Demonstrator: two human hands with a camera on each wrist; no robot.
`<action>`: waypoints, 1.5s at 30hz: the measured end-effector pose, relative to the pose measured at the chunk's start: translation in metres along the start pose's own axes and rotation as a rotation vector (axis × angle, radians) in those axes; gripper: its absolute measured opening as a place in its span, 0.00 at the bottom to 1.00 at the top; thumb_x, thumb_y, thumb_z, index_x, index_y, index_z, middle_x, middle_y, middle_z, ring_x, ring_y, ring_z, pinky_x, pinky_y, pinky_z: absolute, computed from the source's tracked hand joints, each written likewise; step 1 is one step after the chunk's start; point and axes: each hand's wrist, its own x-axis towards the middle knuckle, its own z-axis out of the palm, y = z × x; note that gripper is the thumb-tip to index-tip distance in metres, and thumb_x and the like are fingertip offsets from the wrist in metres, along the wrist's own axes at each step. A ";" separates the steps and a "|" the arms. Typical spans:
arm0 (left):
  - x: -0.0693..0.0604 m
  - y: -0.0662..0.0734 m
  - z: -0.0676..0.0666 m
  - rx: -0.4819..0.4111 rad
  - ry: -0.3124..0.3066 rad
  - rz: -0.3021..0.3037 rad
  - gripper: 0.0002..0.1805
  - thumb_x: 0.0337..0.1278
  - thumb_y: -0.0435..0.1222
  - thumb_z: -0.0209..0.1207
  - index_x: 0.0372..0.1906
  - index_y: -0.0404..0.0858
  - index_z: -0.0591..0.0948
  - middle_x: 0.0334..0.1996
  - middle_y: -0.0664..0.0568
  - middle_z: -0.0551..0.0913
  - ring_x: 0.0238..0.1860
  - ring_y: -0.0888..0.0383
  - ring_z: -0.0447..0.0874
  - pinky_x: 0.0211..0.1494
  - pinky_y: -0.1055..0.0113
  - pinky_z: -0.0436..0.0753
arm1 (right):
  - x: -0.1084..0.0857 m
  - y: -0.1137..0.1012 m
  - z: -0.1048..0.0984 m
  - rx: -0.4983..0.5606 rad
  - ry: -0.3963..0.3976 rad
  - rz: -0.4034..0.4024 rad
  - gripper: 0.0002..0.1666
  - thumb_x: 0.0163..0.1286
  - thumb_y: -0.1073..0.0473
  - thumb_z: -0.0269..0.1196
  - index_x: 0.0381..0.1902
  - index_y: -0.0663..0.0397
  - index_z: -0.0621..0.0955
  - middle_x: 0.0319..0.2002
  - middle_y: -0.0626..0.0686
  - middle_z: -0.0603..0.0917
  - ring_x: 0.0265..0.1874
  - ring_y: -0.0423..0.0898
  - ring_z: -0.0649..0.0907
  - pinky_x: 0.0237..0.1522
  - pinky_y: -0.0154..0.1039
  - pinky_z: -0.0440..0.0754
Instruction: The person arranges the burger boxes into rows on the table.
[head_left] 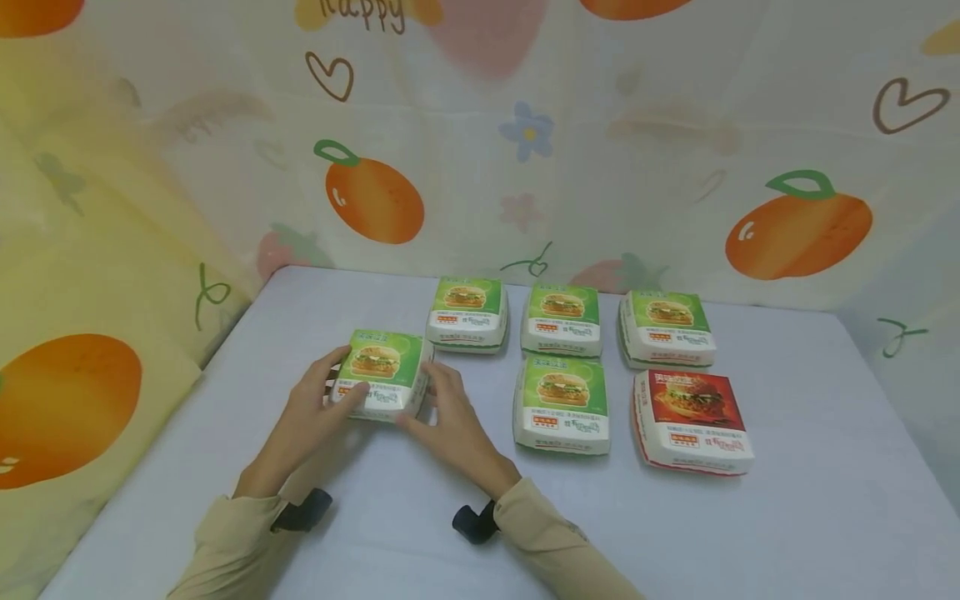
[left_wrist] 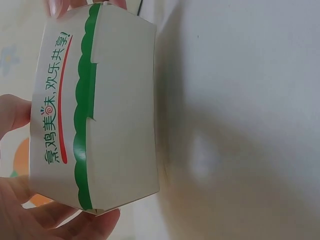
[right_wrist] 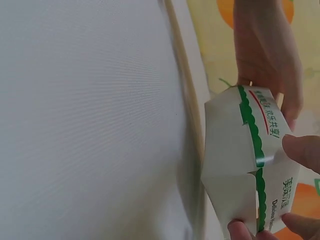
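A green-and-white burger box (head_left: 385,360) is held between both hands at the left of the table. My left hand (head_left: 303,425) grips its left side, thumb over the front part of the lid. From the other side my right hand (head_left: 459,429) grips it, the thumb at the front corner and fingers along the right edge. The left wrist view shows the white front wall of the box (left_wrist: 122,110) with a green scalloped band. Its lid is closed. In the right wrist view the box (right_wrist: 230,135) sits close over the tabletop; whether it touches is unclear.
Three green burger boxes stand in a back row: left (head_left: 467,315), middle (head_left: 561,321) and right (head_left: 667,329). Before the middle one is another green box (head_left: 562,404), and beside that a red-topped box (head_left: 693,421). A fruit-print curtain (head_left: 465,108) hangs behind the white table (head_left: 810,517).
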 end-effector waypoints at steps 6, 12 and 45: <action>-0.002 0.003 0.007 -0.013 -0.007 0.027 0.37 0.69 0.45 0.58 0.75 0.33 0.59 0.66 0.35 0.69 0.61 0.40 0.72 0.58 0.46 0.76 | -0.006 0.004 -0.005 0.005 0.008 0.003 0.47 0.68 0.54 0.66 0.76 0.58 0.56 0.75 0.61 0.56 0.68 0.56 0.72 0.67 0.43 0.75; -0.003 0.005 0.012 -0.029 -0.033 0.027 0.38 0.68 0.46 0.58 0.75 0.35 0.59 0.68 0.36 0.68 0.62 0.40 0.71 0.63 0.43 0.75 | -0.014 0.007 -0.009 -0.035 0.024 0.006 0.47 0.68 0.53 0.66 0.76 0.58 0.56 0.75 0.60 0.57 0.68 0.55 0.72 0.68 0.48 0.74; -0.004 0.025 0.047 -0.038 -0.097 0.035 0.38 0.65 0.48 0.61 0.74 0.38 0.61 0.64 0.41 0.71 0.57 0.44 0.74 0.60 0.45 0.78 | -0.033 0.006 -0.029 -0.068 0.096 0.102 0.56 0.62 0.54 0.70 0.77 0.61 0.50 0.76 0.64 0.51 0.76 0.58 0.58 0.75 0.58 0.61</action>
